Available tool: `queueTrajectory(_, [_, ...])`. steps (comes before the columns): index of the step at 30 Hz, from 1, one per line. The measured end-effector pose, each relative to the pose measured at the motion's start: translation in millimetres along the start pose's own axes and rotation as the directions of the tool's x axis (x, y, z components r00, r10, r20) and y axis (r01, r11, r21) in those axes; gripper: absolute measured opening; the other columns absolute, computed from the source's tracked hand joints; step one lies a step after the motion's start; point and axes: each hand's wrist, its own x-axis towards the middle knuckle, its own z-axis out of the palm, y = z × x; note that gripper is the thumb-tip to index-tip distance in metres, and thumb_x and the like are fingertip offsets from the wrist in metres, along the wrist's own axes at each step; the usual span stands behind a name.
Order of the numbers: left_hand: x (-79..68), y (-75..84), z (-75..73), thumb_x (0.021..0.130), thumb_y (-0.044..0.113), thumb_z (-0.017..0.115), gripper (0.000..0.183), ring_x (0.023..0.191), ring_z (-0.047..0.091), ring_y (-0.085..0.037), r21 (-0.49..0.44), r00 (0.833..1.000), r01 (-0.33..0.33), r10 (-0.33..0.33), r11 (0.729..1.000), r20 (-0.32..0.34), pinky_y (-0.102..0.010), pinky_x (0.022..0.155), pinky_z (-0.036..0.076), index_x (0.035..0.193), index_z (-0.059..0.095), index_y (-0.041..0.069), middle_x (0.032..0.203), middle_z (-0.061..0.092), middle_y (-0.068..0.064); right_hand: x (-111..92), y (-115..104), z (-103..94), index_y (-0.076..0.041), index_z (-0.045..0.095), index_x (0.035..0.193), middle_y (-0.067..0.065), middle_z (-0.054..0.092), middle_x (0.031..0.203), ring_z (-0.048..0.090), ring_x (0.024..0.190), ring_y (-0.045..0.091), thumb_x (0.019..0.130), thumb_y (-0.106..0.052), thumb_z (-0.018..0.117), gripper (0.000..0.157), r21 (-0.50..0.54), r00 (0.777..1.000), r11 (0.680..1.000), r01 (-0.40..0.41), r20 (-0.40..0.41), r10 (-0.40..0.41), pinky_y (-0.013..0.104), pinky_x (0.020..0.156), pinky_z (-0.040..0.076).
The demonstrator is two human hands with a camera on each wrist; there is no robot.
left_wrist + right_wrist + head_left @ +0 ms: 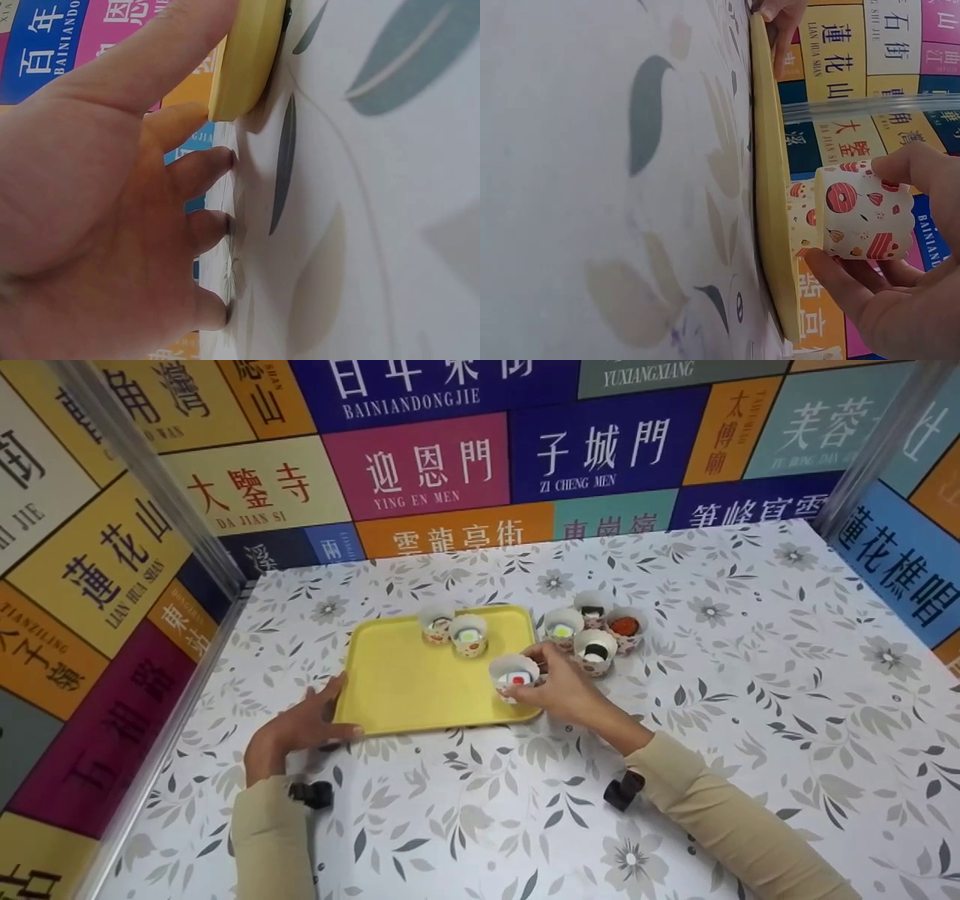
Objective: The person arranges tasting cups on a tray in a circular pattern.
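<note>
My right hand (562,684) pinches a patterned paper baking cup (514,678) between thumb and fingers at the right front of the yellow tray (405,682). Inside the cup is a white piece with a red centre. The right wrist view shows cake and doughnut prints on this cup (862,212), its base close to the tray. My left hand (304,727) is at the tray's left front corner, thumb and forefinger spread along its edges. In the left wrist view, the other fingertips (217,225) rest by the tabletop. Two filled paper cups (469,636) stand on the tray's far side.
Right of the tray stands a cluster of several filled paper cups (595,652), one with an orange-red filling. A leaf-patterned cloth (465,802) covers the table. Panels with Chinese lettering (427,465) line the back and sides.
</note>
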Motion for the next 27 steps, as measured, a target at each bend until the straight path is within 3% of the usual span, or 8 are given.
queueTrajectory(8, [-1.1, -0.6, -0.6, 0.076, 0.062, 0.077, 0.117, 0.153, -0.013, -0.046, -0.01, 1.0, 0.009, -0.009, 1.0, 0.0, -0.073, 0.118, -0.001, 0.161, 0.0, 0.038, 0.167, -0.018, -0.018, 11.6, -4.9, 12.0, -0.01, 0.052, 0.127, 0.009, 0.062, 0.126, 0.059, 0.114, 0.025, 0.078, -0.03, 0.085, 0.063, -0.016, 1.0, 1.0, 0.007, -0.007, -0.007, 0.039, 0.098, 0.051])
queueTrajectory(15, [-1.5, 0.7, 0.4, 0.077, 0.061, 0.078, 0.119, 0.154, -0.014, -0.045, -0.004, 1.0, -0.008, 0.008, 1.0, -0.007, -0.073, 0.118, -0.001, 0.161, -0.001, 0.034, 0.168, -0.014, -0.017, 19.6, -3.4, 23.8, -0.008, 0.048, 0.131, 0.012, 0.061, 0.13, 0.062, 0.117, 0.027, 0.08, -0.028, 0.084, 0.065, 0.035, 1.0, 0.999, 0.007, 0.011, -0.007, 0.038, 0.097, 0.053])
queueTrajectory(23, [-0.9, 2.0, -0.5, 0.077, 0.06, 0.078, 0.118, 0.154, -0.012, -0.046, -0.003, 1.0, -0.004, 0.004, 1.0, -0.011, -0.072, 0.119, 0.0, 0.161, -0.001, 0.035, 0.168, -0.014, -0.017, 29.2, -10.1, 31.7, -0.01, 0.049, 0.132, 0.01, 0.062, 0.129, 0.06, 0.103, 0.022, 0.08, -0.027, 0.084, 0.065, 0.009, 1.0, 1.0, -0.01, -0.004, 0.01, 0.036, 0.091, 0.051])
queueTrajectory(27, [-0.5, 2.7, 0.4, 0.077, 0.06, 0.078, 0.118, 0.154, -0.012, -0.046, -0.005, 1.0, 0.0, 0.0, 1.0, -0.01, -0.073, 0.118, 0.0, 0.161, 0.0, 0.035, 0.168, -0.013, -0.017, 32.4, -13.8, 34.5, -0.01, 0.049, 0.132, 0.011, 0.062, 0.129, 0.059, 0.104, 0.023, 0.081, -0.028, 0.083, 0.065, 0.0, 1.0, 1.0, -0.028, 0.004, 0.028, 0.037, 0.092, 0.05])
